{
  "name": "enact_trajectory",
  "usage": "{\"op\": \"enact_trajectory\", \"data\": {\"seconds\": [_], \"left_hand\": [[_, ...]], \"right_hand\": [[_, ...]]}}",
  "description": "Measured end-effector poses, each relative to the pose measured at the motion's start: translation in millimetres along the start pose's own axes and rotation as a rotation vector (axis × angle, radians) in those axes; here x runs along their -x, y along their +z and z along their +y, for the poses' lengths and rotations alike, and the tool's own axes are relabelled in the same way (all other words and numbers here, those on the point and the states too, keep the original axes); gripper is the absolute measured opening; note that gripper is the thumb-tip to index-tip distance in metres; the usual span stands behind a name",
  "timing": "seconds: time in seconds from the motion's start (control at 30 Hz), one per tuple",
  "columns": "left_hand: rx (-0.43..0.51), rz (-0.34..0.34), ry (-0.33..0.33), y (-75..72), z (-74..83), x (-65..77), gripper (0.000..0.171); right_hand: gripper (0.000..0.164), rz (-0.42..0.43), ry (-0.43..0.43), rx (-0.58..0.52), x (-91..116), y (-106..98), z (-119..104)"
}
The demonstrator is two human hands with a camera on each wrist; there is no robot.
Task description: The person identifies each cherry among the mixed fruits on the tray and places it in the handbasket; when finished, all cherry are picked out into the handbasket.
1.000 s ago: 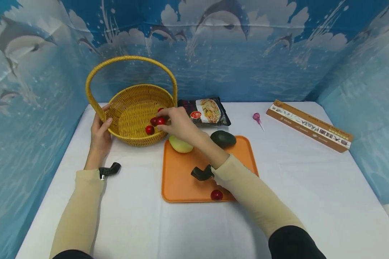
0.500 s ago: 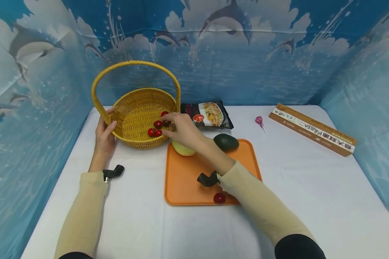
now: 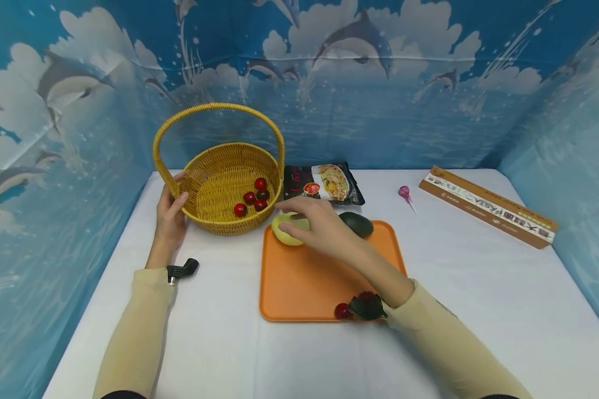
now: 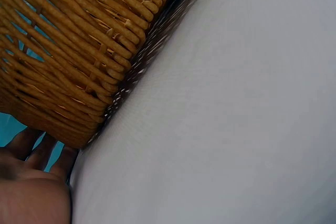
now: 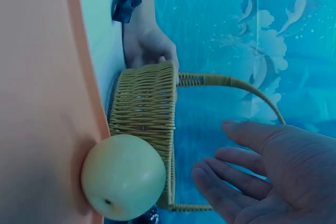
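My left hand (image 3: pixel 171 221) grips the left side of the yellow wicker basket (image 3: pixel 214 226), near the handle's foot, with the thumb on the rim. In the left wrist view, fingers (image 4: pixel 63 162) touch the basket's woven wall. Several red cherries (image 3: pixel 240 210) lie inside the basket on its right side. My right hand (image 3: pixel 324 230) holds nothing, its fingers spread apart. It hovers over a round pale yellow-green fruit (image 5: pixel 123 177), which sits at the back left corner of the orange tray (image 3: pixel 299 288). The right hand does not touch that fruit in the right wrist view.
A dark green avocado (image 3: pixel 356 224) lies on the tray, and red cherries (image 3: pixel 343 311) lie near its front edge. Behind the tray is a black noodle packet (image 3: pixel 329 183). A lollipop (image 3: pixel 405 193) and a long brown pasta box (image 3: pixel 489 208) lie at the right.
The right hand has let go of cherries in the basket and drawn back to the right, over the pale fruit. The left hand stays on the basket. The head view has shifted slightly.
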State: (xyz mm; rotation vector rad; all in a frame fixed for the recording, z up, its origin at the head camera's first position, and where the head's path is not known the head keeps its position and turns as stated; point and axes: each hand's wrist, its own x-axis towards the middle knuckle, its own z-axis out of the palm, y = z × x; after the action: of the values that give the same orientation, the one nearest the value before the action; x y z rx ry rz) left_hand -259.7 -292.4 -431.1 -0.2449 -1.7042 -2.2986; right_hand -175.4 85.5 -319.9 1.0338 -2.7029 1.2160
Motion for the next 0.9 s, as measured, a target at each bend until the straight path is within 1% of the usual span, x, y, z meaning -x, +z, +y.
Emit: {"op": "enact_trajectory", "data": {"seconds": [0.17,0.33,0.53,0.63,0.73,0.83,0.9], "left_hand": [[0.004,-0.002,0.017,-1.0,-2.7,0.8,0.051],[0.013,-0.010,0.030,-1.8,-2.4,-1.5,0.051],[0.038,-0.019,0.028,-0.7,-0.7,-2.7,0.051],[0.036,-0.015,0.023,-0.7,-0.2,-1.7,0.051],[0.019,-0.009,0.019,-0.6,-0.5,-0.8,0.051],[0.010,-0.007,0.018,-0.3,-0.6,-0.7,0.050],[0.010,-0.009,0.019,0.3,-0.1,-1.2,0.050]], "right_hand": [[0.040,-0.025,0.018,0.012,26,-3,-1],[0.040,-0.079,0.012,0.037,51,-4,0],[0.039,-0.111,0.020,-0.026,78,-6,6],[0.040,-0.133,0.034,-0.056,88,-8,14],[0.046,-0.178,0.056,-0.071,97,-10,22],[0.051,-0.227,0.067,-0.052,104,-14,30],[0.052,-0.252,0.067,-0.043,107,-17,34]]}}
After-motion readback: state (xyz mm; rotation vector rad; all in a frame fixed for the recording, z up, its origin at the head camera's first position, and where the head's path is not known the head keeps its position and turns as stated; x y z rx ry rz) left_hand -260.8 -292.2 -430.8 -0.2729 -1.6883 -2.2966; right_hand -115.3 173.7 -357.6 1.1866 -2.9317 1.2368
